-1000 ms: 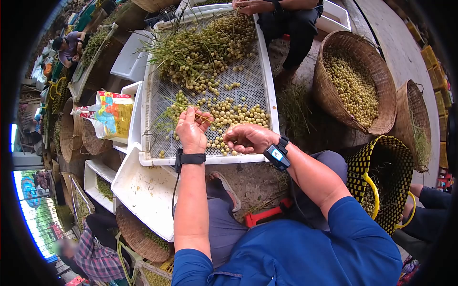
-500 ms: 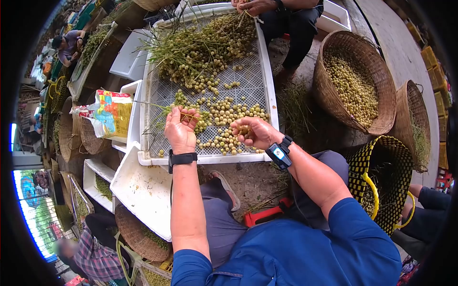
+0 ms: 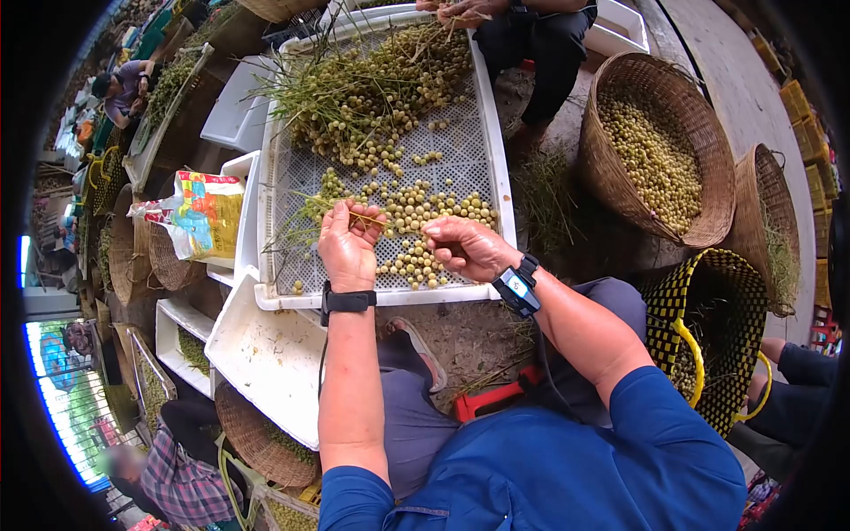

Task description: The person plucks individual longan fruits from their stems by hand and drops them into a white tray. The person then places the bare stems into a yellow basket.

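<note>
My left hand [image 3: 349, 250] is closed around thin green stems [image 3: 310, 209], which stick out to the left over the tray's edge. Across from it, the fingers of my right hand [image 3: 474, 248] are curled in a pinch; what they hold, if anything, is hidden. Both hands hover over the near part of a white perforated tray [image 3: 506, 199]. Loose round yellowish fruits [image 3: 421, 208] lie spread beneath and between them. At the tray's far end a heap of stemmed fruit bunches [image 3: 372, 93] is piled up.
Another person's hands [image 3: 469, 11] work at the tray's far right corner. A wicker basket of fruits [image 3: 611, 203] stands to the right, near a black-and-yellow woven basket [image 3: 753, 292]. On the left are a white foam box [image 3: 257, 354] and a colourful printed bag [image 3: 208, 217].
My left hand has shifted slightly right, towards my right hand, with the stems still in it. The right hand's fingers have drawn closer together. The other person's hands have moved a little left.
</note>
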A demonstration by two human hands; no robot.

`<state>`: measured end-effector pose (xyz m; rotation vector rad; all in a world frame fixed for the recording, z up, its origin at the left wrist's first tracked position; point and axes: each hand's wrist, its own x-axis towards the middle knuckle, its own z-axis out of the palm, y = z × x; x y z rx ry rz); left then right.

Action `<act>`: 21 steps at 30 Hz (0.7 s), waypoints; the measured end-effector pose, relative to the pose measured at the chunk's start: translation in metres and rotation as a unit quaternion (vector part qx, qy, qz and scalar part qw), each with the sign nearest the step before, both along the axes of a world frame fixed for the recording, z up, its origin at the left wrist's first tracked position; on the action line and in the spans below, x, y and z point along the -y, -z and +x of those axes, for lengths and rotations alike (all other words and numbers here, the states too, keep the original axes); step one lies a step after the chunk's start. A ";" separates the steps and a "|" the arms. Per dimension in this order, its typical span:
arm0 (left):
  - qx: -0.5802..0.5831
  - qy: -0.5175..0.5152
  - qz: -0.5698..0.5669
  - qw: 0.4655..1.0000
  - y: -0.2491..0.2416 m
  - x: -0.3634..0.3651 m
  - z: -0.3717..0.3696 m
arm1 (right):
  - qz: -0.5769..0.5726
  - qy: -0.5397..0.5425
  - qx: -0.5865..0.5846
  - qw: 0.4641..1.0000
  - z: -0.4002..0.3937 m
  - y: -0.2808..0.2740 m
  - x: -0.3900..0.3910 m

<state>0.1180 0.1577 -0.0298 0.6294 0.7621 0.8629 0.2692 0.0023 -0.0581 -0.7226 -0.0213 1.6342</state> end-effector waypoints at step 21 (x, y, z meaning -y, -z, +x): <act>-0.054 0.020 0.016 0.998 0.006 -0.002 -0.005 | 0.048 0.118 0.047 0.991 0.011 -0.030 0.003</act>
